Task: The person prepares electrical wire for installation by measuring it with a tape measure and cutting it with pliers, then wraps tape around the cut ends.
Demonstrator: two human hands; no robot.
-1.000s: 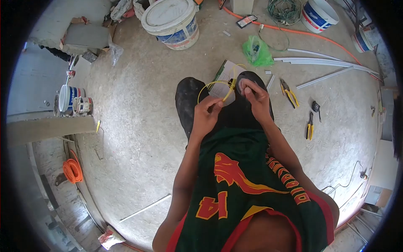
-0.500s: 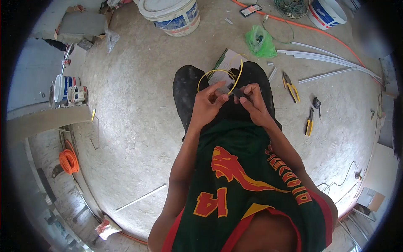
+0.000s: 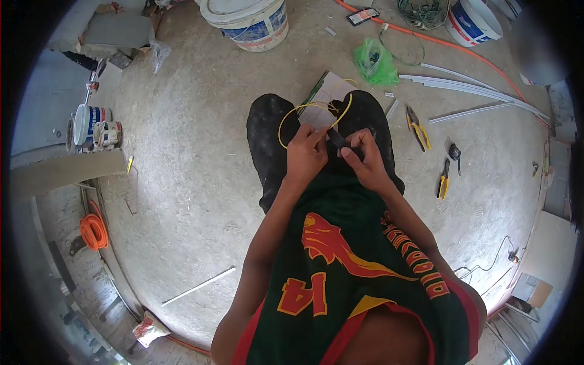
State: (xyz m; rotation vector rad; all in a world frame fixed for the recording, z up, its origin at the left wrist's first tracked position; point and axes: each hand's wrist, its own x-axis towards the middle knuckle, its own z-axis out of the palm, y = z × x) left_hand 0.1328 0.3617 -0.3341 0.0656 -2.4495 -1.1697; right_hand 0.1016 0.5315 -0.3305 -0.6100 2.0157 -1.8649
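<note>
A yellow wire (image 3: 347, 110) loops up over my knees. Closed at the fingertips, my left hand (image 3: 306, 156) pinches the wire near its lower end, beside a small dark piece (image 3: 336, 139). That piece is black and blocky; its exact kind I cannot make out. My right hand (image 3: 367, 163) grips it between thumb and fingers, to the right of the left hand. Behind the wire, a white and green printed box or booklet (image 3: 315, 114) lies between my knees. The fingertips partly hide where wire and black piece meet.
Pliers with yellow handles (image 3: 418, 129), a second yellow-handled tool (image 3: 444, 180) and a small black item (image 3: 454, 152) lie at right. Beyond are white strips (image 3: 453, 86), a green bag (image 3: 375, 63) and a bucket (image 3: 255, 27). An orange coil (image 3: 93, 232) sits at left.
My left hand has turned so its back shows more, and its fingers have drawn together. The black piece is tilted differently, and the wire loop has shifted left.
</note>
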